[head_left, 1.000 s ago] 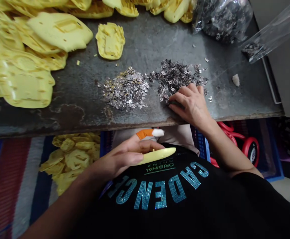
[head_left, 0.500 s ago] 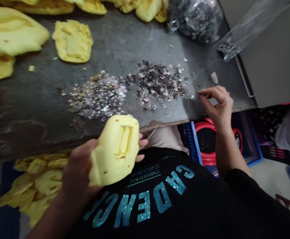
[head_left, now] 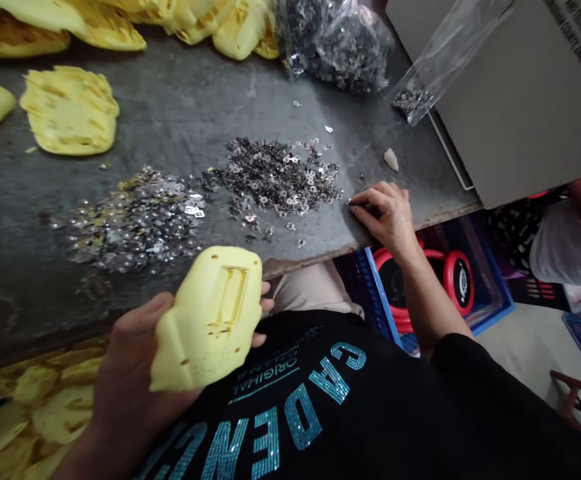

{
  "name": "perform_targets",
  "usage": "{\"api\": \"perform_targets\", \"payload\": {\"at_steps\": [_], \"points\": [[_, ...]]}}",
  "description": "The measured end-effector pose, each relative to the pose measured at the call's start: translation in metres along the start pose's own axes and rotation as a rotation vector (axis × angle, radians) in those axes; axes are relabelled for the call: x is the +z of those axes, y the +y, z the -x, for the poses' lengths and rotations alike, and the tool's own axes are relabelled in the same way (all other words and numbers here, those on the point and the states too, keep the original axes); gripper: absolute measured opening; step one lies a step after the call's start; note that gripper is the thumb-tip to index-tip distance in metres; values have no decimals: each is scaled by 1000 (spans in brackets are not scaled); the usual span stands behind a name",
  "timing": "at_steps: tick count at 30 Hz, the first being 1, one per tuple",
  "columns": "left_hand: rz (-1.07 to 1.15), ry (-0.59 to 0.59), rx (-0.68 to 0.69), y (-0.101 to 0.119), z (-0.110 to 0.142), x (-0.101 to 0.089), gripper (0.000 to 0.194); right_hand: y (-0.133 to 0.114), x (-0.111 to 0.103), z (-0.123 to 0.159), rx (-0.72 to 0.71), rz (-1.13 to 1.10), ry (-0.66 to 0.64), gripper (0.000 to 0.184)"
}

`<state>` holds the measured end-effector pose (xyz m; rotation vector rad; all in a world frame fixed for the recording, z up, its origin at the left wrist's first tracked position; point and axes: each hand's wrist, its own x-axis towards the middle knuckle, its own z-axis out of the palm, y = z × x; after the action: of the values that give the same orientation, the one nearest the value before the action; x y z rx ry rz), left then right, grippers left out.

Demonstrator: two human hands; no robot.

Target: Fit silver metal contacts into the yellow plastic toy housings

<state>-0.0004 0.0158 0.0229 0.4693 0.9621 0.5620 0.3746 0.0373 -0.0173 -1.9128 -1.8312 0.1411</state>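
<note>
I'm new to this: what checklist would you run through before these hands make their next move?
1. Shell held: ok, in the left hand.
2. Shell's slotted side visible: ok, it faces the camera.
3. Shell's other side checked: cannot tell, it faces away.
4. Right hand gripping a bit: cannot tell, thumb and finger nearly meet, but anything between is too small to make out.
5. Shiny pile and darker pile on the table: ok.
6. All bits gathered: not ok, a loose bit lies beyond the darker pile.
</note>
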Motion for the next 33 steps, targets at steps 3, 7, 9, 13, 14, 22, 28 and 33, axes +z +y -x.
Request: {"api": "perform_targets", "payload": {"at_steps": [3, 7, 9, 13, 14, 22, 28, 33], "points": [[149, 16, -94, -9, -9, -5, 88, 5, 2, 0, 10, 23, 11, 16], [224, -20, -89, -10, -9, 11, 71, -10, -2, 5, -55, -62, 47, 11], [242, -101, -61, -8, -7, 20, 61, -32, -8, 10, -166, -185, 66, 10], [250, -183, -68, -7, -4, 22, 61, -85, -17, 15, -470, -390, 24, 5], [256, -203, -66, -8, -4, 21, 64, -97, -17, 14, -530, -412, 5, 5], [314, -376, 19, -19, 0, 12, 64, -130, -5, 5, -756, -407, -55, 8], [306, -340, 26, -22, 3, 12, 67, -133, -3, 7, -843, -372, 26, 10], [331, -369, 35, -23, 4, 12, 56, -133, -2, 9, -898, -352, 126, 15]]}}
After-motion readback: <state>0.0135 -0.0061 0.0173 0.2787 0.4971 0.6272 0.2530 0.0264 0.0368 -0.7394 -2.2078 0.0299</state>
